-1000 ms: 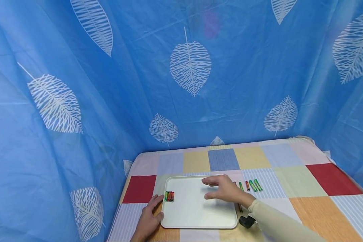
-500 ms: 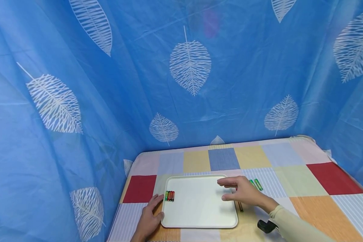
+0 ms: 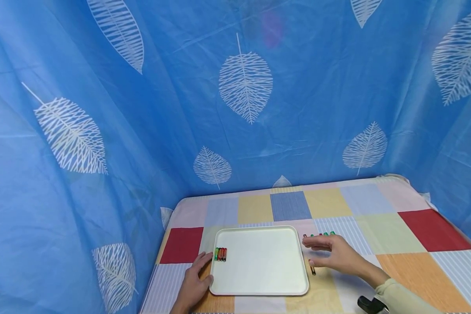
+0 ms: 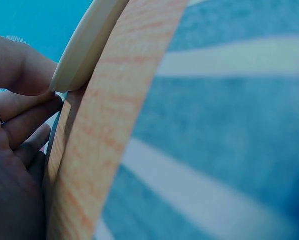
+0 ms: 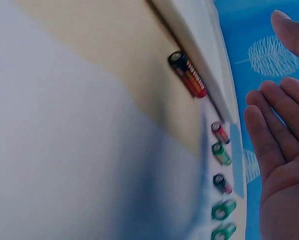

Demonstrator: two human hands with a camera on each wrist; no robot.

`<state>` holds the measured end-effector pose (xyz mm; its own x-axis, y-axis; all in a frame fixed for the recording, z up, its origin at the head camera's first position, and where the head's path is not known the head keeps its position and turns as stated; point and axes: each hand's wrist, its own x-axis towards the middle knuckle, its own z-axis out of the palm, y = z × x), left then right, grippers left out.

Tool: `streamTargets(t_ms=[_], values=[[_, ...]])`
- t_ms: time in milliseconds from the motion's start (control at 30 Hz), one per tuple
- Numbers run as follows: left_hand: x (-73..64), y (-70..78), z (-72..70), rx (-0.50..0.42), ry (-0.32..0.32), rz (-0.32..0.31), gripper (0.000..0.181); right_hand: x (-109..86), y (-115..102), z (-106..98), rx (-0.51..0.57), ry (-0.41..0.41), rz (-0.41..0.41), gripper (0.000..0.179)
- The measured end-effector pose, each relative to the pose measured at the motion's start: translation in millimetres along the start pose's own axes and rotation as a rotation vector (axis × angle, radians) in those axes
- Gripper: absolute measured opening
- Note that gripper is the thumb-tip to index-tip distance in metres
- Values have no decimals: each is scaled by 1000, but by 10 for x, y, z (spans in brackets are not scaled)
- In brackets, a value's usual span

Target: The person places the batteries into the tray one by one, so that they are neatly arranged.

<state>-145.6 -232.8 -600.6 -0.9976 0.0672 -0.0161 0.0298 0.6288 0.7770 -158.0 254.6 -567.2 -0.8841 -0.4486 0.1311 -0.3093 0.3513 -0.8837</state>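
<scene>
A blue curtain printed with white leaf shapes (image 3: 298,144) rises beyond the left and far edges of the bench, which is covered in a multicoloured patchwork cloth (image 3: 400,270). Near the bench's left edge, the person's left hand (image 3: 194,282) lies relaxed with fingers extended, touching the left side of a shallow white rectangular tray with rounded corners (image 3: 264,266); the left wrist view shows a digit against the tray's rim.

Inside the tray, by its left wall, four slim cylindrical batteries lie side by side: one green battery (image 3: 216,254) leftmost, then three red-and-black batteries (image 3: 221,254).

Just beside the tray's right side, a single red-and-black cylindrical battery (image 5: 188,74) lies on the cloth. Farther toward the bench's far edge, a spaced row of five red and green batteries (image 5: 221,153) extends rightward from near the tray's far right corner, partly hidden in the head view by the right hand (image 3: 341,256). That hand is over the bench, fingers straight, thumb apart, holding nothing. A pale sleeve (image 3: 404,297) and a black device (image 3: 370,304) show at its wrist.
</scene>
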Motion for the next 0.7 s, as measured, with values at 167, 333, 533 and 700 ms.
streamTargets(t_ms=[167, 333, 533, 700], values=[[7, 3, -7, -11, -5, -2, 66, -94, 56, -22, 33, 5, -15, 59], [26, 0, -5, -10, -6, -6, 66, -138, 87, -24, 38, 3, 15, 57], [42, -27, 2, -8, -3, -3, 66, -156, 114, 2, 39, 3, 33, 57], [51, -36, 1, -15, -5, -8, 67, -168, 147, 23, 37, 9, 40, 57]])
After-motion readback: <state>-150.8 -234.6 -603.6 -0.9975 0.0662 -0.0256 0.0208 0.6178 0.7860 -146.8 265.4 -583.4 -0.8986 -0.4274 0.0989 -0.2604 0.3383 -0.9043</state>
